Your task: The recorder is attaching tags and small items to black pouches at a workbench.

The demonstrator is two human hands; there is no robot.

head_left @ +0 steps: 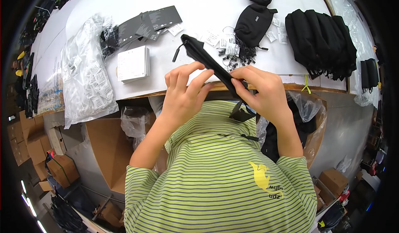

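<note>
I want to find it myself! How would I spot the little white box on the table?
Start at the big white table and look to its left part, beside the long clear plastic bag stuffed with small packets. The white box lies flat just right of that bag, below the fan of dark grey cards. It is the only plain white, thick, square-cornered thing there; the rest is black fabric, grey cards or thin tags.

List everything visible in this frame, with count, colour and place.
pouch: one, black, flat, held in both hands over the table edge
table: one, white top
white box: one, table left
dark cards: several, grey-black, above the box
clear bags: a heap, table left edge
small tags: many, white, table centre
black bags: a stack, table right
cardboard boxes: several, brown, on the floor
left hand: gripping the pouch
right hand: gripping the pouch
</note>
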